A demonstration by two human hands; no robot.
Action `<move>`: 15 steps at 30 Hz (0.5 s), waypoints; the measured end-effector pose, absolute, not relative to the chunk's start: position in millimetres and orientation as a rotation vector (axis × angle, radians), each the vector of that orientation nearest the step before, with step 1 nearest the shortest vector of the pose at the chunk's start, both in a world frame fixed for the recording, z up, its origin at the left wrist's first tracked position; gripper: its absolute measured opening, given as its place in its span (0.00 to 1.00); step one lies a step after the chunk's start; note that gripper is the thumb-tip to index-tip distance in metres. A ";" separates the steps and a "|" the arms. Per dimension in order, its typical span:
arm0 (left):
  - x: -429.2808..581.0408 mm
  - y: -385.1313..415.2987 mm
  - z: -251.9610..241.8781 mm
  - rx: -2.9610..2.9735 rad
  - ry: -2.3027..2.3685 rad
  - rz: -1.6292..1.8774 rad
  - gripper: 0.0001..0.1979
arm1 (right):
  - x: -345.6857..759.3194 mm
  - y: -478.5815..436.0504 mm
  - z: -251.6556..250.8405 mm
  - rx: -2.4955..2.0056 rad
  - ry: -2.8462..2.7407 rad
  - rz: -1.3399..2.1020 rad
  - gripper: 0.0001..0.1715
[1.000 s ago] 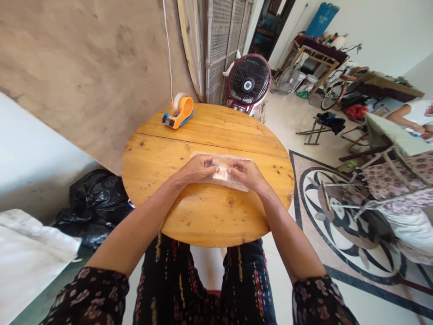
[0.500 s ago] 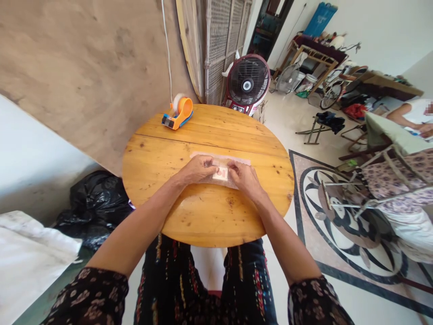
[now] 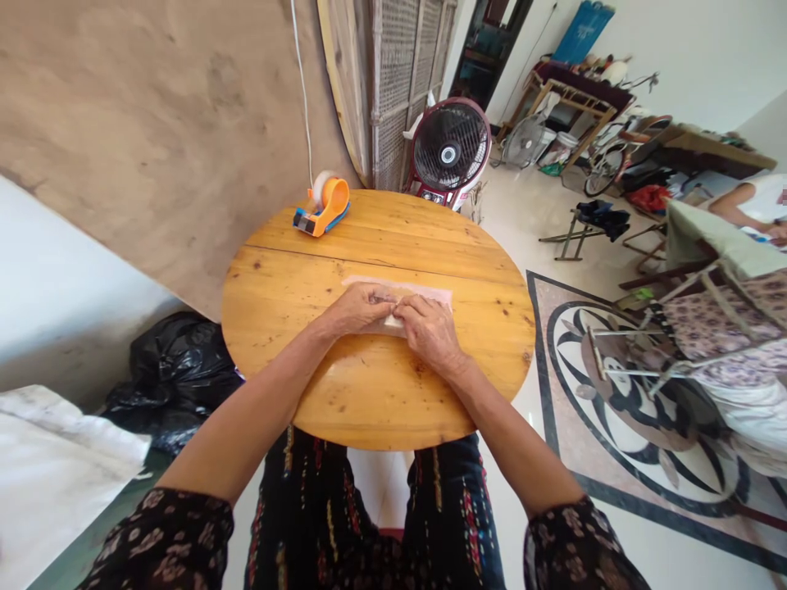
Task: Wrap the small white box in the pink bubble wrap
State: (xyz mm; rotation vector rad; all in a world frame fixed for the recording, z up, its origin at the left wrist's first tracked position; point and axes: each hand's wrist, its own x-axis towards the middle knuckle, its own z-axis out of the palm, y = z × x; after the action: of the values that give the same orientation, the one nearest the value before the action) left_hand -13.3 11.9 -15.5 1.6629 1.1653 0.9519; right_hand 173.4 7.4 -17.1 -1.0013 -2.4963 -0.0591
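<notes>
A translucent, pinkish sheet of what looks like bubble wrap (image 3: 434, 292) lies on the round wooden table (image 3: 369, 393). On it is a small flat white packet (image 3: 394, 321), mostly covered by my fingers. My left hand (image 3: 362, 307) is closed at the sheet's left part, thumb and fingers pinching at the packet's edge. Bent over the packet from the right, my right hand (image 3: 429, 328) presses its fingers together close to the left fingertips. What lies right under the fingertips is hidden.
An orange and blue tape dispenser (image 3: 325, 206) stands at the table's far left edge. Behind the table is a dark red fan (image 3: 451, 152). Black plastic bags (image 3: 175, 369) lie at the left. Another person (image 3: 753, 205) sits at a green-covered table on the right.
My right hand has moved left over the white packet, hiding its red print and most of its surface. My left hand has stayed nearly in place.
</notes>
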 end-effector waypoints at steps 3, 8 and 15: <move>-15.2 13.7 -17.8 1.672 1.194 0.927 0.13 | 175.5 11.1 -19.4 -0.906 -2.475 0.006 0.14; -19.4 11.4 -13.6 1.576 1.156 0.882 0.14 | 178.2 9.8 -23.3 -0.892 -2.469 0.027 0.13; -23.1 7.8 -13.6 1.354 1.108 0.866 0.21 | 181.1 10.8 -27.6 -0.949 -2.465 0.116 0.14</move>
State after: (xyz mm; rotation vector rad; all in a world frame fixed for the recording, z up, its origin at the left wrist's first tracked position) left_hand -23.1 7.8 -13.6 1.3544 1.1079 0.8659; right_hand 181.1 10.8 -27.6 -0.9492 -2.4650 0.1157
